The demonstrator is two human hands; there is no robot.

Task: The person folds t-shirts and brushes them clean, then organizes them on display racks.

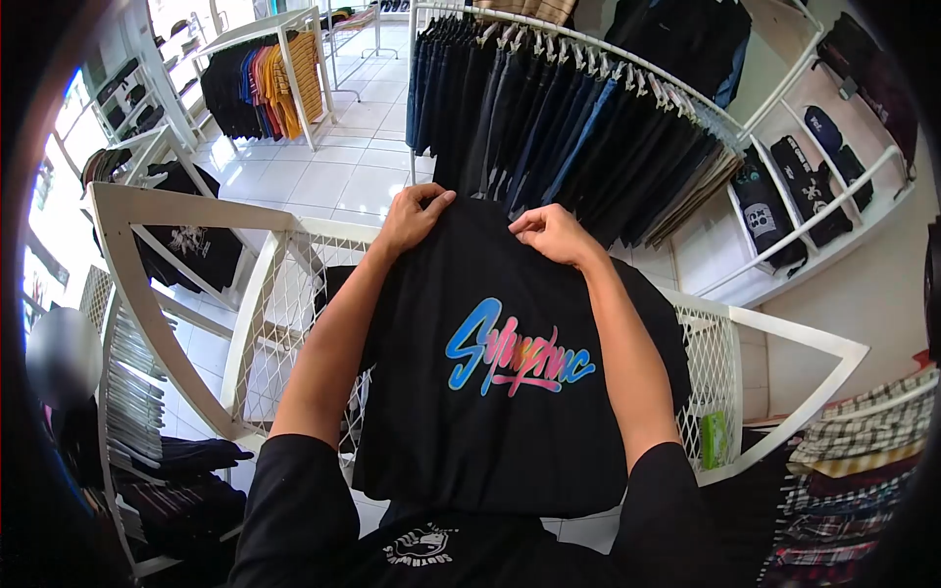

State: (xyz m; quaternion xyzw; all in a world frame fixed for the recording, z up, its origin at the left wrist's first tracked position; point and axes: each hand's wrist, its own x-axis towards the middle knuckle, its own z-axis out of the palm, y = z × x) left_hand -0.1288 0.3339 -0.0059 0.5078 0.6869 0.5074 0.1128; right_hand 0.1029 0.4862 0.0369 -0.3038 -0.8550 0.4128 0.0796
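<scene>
A black T-shirt point(480, 431) with blue and pink script lettering point(520, 351) hangs spread out in front of my chest. My left hand point(420, 216) is closed on the upper left edge of the T-shirt, thumb and fingers pinched together. On the upper right edge, my right hand point(551, 235) pinches the same cloth, its fingertips partly hidden. The T-shirt's lower edge reaches close to my own black shirt point(421, 544), which carries a white print. Some black cloth also shows beyond both of my forearms.
A white mesh-sided rack point(274, 323) stands around the T-shirt. Ahead, dark trousers point(529, 118) hang on a curved rail. Shelves with folded garments point(809, 186) line the right wall. Plaid clothes point(853, 480) hang at lower right, and hangers point(132, 392) crowd the left side.
</scene>
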